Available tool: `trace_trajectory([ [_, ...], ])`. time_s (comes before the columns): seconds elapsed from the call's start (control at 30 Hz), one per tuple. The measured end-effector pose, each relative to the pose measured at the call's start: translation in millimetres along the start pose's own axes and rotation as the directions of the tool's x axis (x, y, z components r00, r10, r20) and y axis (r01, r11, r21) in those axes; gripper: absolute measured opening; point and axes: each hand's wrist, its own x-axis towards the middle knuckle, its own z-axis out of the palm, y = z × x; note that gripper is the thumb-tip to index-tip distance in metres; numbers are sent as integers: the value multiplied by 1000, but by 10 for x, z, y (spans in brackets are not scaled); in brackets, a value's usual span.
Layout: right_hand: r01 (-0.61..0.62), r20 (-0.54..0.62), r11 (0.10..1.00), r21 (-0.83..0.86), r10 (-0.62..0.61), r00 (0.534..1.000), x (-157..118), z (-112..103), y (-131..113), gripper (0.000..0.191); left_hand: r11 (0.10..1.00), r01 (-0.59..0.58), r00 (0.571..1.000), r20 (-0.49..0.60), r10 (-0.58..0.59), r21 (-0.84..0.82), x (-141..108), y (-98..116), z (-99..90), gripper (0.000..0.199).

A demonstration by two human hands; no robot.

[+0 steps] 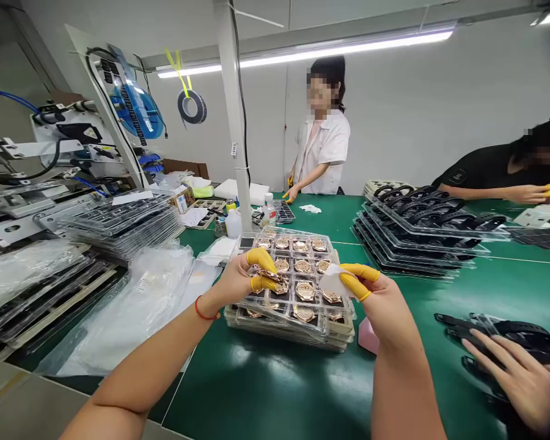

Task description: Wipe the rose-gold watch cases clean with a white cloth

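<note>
A gold watch case [271, 276] is pinched between the thumb and forefinger of my left hand [252, 276], which wears yellow finger cots. My right hand [371, 288], also in yellow finger cots, grips a small white cloth or paper wipe [334, 280] just right of it. Below both hands lies a clear compartment tray [321, 333] with rows of gold watch cases [305, 291], on top of a stack of similar trays. Part of the tray's left side is hidden behind my left hand. A pink block [369, 335] sits by my right wrist.
Clear bags [132, 305] and stacked empty-looking trays [119, 226] lie left. Trays of black straps [421, 226] rise at the right. A co-worker's hand [517, 373] rests on black straps nearby. A post [236, 122] and bottles [269, 211] stand behind; another person [323, 146] works across the table.
</note>
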Motion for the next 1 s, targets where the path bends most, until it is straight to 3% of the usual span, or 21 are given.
trace_trajectory([
  [0.17,12,79,1000,-28,-10,997,-36,49,25,34,998,-17,1000,2,17,-68,-76,61,48,43],
  [0.3,31,95,999,-41,-27,995,-63,55,25,32,997,82,997,-3,-82,-4,-70,-7,-6,48],
  [0.47,77,-27,997,-15,-78,997,-80,3,-49,32,931,279,943,-249,-219,238,311,-498,-497,48],
  [0.53,94,-105,995,-16,-95,990,-70,-33,-76,32,867,350,923,-287,-256,355,484,-736,-722,41],
  [0.6,111,-157,994,-23,-113,981,-54,-76,-89,32,798,386,921,-237,-308,463,601,-913,-876,33],
  [0.7,122,-186,992,-19,-124,975,-19,-154,-82,32,716,358,920,-97,-379,600,681,-1020,-946,25],
  [0.87,101,-233,994,-28,-105,967,42,-264,-40,30,624,217,927,41,-372,750,794,-975,-771,29],
  [1.0,104,-207,993,-50,-112,972,72,-257,-17,31,624,163,879,176,-444,764,983,-1022,-570,31],
])
